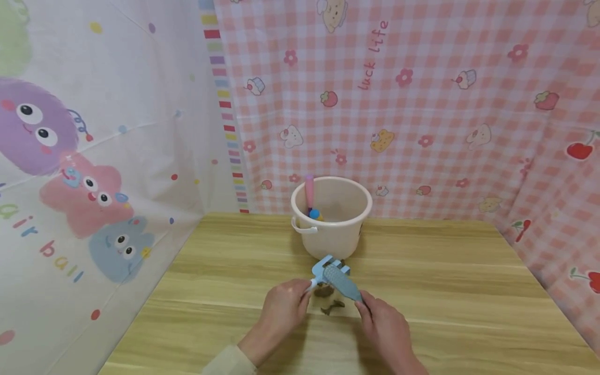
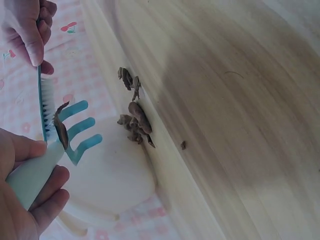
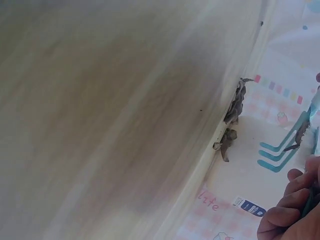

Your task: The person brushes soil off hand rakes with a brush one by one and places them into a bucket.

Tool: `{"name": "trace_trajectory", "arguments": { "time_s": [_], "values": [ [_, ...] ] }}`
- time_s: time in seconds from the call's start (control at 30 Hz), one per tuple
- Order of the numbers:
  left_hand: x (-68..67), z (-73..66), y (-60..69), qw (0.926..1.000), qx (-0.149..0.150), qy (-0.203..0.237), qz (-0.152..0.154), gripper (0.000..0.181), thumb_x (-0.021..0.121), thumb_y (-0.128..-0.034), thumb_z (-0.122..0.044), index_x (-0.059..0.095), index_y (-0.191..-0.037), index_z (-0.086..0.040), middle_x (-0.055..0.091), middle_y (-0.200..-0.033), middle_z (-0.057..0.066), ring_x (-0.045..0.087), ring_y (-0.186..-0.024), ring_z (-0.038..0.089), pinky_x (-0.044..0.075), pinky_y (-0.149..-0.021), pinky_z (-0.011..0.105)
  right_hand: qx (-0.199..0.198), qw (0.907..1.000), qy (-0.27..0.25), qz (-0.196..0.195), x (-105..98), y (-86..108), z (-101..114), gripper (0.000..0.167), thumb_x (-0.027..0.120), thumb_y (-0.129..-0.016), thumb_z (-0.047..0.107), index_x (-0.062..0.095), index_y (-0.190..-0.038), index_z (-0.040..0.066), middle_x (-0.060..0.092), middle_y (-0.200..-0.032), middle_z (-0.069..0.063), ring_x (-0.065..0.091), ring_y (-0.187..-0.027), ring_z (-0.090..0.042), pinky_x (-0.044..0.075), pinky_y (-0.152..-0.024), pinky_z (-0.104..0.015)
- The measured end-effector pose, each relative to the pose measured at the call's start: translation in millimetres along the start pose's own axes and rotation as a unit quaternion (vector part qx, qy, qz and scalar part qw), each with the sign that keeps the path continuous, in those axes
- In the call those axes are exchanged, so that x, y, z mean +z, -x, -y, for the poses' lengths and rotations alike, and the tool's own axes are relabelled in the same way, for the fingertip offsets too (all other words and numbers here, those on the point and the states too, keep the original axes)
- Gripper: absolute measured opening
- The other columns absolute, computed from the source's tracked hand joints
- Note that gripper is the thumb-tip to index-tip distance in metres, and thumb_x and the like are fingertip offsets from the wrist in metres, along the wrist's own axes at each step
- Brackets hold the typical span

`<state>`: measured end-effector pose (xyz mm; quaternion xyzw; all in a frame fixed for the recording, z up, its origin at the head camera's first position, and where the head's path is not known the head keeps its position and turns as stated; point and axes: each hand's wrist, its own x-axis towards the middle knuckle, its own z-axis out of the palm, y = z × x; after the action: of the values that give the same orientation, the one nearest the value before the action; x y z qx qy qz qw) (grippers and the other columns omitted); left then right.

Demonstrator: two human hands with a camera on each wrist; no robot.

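Observation:
My left hand (image 1: 283, 307) grips the handle of a light-blue toy rake (image 1: 319, 271), tines angled up and away. A blue-backed brush (image 1: 344, 284) with white bristles (image 2: 48, 97) is held by my right hand (image 1: 386, 325). Its bristle end lies against the rake head, above the table. Between bristles and tines, a curled brown dry scrap (image 2: 61, 131), like a dead leaf, rests on the rake in the left wrist view. Below both tools, several more brown scraps (image 1: 323, 291) lie on the wooden table (image 1: 225, 291). The brush handle is mostly hidden inside my right hand.
Just behind the tools stands a cream bucket (image 1: 330, 239) with its handle hanging down. A pink stick-shaped handle (image 1: 309, 191) and a blue round piece (image 1: 315, 214) show inside. A checked cloth (image 1: 422, 120) hangs along the table's back edge. One small crumb (image 2: 183, 145) lies apart.

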<state>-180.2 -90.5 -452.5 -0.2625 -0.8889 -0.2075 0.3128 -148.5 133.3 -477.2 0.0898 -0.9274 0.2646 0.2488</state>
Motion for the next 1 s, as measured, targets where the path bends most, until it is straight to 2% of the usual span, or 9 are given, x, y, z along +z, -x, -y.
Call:
{"name": "trace_trajectory", "arguments": {
  "time_s": [0.17,0.3,0.4,0.43,0.53,0.67,0.73,0.83,1.0],
  "values": [
    [0.4,-1.1,0.9,0.9999,0.01,-0.009,-0.003,0.014,0.08,-0.0778,-0.005,0.074,-0.09,-0.009,0.073,-0.085,0.003,0.07,-0.073,0.016,0.057,-0.061,0.031,0.043,0.9984,-0.015,0.034,-3,-3.2,-1,0.018,0.067,-0.094,0.018,0.073,-0.11,0.01,0.069,-0.079,-0.001,0.061,-0.062,-0.021,0.046,-0.049,-0.04],
    [-1.0,-2.3,3.1,0.9997,0.021,-0.013,-0.002,0.013,0.08,-0.0774,-0.005,0.074,-0.089,-0.009,0.073,-0.084,0.002,0.07,-0.071,0.015,0.056,-0.06,0.03,0.066,0.9964,-0.019,0.049,-9,-8.0,-12,0.021,0.064,-0.097,0.016,0.071,-0.11,0.002,0.067,-0.076,-0.007,0.056,-0.057,-0.021,0.043,-0.047,-0.038],
    [-2.0,-2.9,3.7,0.9997,0.019,-0.015,0.008,0.013,0.079,-0.0777,-0.005,0.074,-0.089,-0.009,0.073,-0.083,0.002,0.069,-0.07,0.015,0.056,-0.059,0.03,0.059,0.9974,-0.02,0.036,-10,-8.4,-15,0.02,0.065,-0.096,0.015,0.071,-0.108,0.001,0.067,-0.076,-0.007,0.054,-0.057,-0.02,0.043,-0.048,-0.038],
    [-2.1,-3.0,3.4,0.9996,0.016,-0.018,0.013,0.013,0.079,-0.0783,-0.005,0.074,-0.09,-0.009,0.072,-0.083,0.002,0.069,-0.07,0.015,0.056,-0.059,0.03,0.054,0.9978,-0.025,0.03,-10,-7.6,-14,0.021,0.065,-0.096,0.015,0.071,-0.109,0.001,0.068,-0.078,-0.008,0.059,-0.06,-0.021,0.046,-0.049,-0.039],
    [-2.5,-3.4,1.5,0.9994,0.003,-0.02,0.029,0.012,0.077,-0.0796,-0.006,0.073,-0.091,-0.009,0.072,-0.083,0.003,0.069,-0.07,0.017,0.055,-0.057,0.032,0.011,0.9995,-0.03,0.0,-7,-3.0,-8,0.025,0.069,-0.093,0.016,0.071,-0.114,0.002,0.073,-0.088,-0.008,0.067,-0.07,-0.024,0.052,-0.054,-0.043],
    [-3.3,-3.7,-0.4,0.9992,-0.022,-0.004,0.033,0.014,0.076,-0.0803,-0.005,0.074,-0.094,-0.007,0.073,-0.086,0.004,0.07,-0.073,0.02,0.056,-0.059,0.034,-0.04,0.9988,-0.011,-0.026,-2,2.3,0,0.024,0.073,-0.089,0.016,0.073,-0.111,0.007,0.069,-0.079,-0.002,0.064,-0.063,-0.02,0.048,-0.049,-0.036],
    [-3.9,-4.0,-0.6,0.9992,-0.028,0.006,0.029,0.018,0.076,-0.08,-0.004,0.075,-0.097,-0.005,0.074,-0.088,0.006,0.071,-0.075,0.02,0.057,-0.062,0.034,-0.038,0.9989,0.006,-0.028,0,3.4,2,0.021,0.074,-0.088,0.016,0.074,-0.108,0.01,0.065,-0.072,0.001,0.058,-0.057,-0.017,0.043,-0.045,-0.033],
    [-3.2,-4.1,-0.4,0.9992,-0.028,0.013,0.026,0.018,0.077,-0.0803,-0.004,0.074,-0.098,-0.004,0.074,-0.09,0.007,0.071,-0.077,0.02,0.058,-0.064,0.034,-0.012,0.9996,0.016,-0.019,2,3.5,2,0.018,0.073,-0.089,0.017,0.073,-0.107,0.013,0.061,-0.068,0.003,0.052,-0.053,-0.015,0.039,-0.043,-0.033],
    [-1.2,-4.7,0.6,0.9996,-0.022,0.006,0.018,0.02,0.078,-0.0802,-0.006,0.074,-0.1,-0.004,0.074,-0.091,0.007,0.071,-0.078,0.021,0.058,-0.066,0.034,0.006,0.9999,0.011,-0.012,3,3.7,1,0.021,0.072,-0.091,0.018,0.073,-0.11,0.011,0.062,-0.069,0.001,0.055,-0.054,-0.019,0.04,-0.044,-0.036]
  ]
}}
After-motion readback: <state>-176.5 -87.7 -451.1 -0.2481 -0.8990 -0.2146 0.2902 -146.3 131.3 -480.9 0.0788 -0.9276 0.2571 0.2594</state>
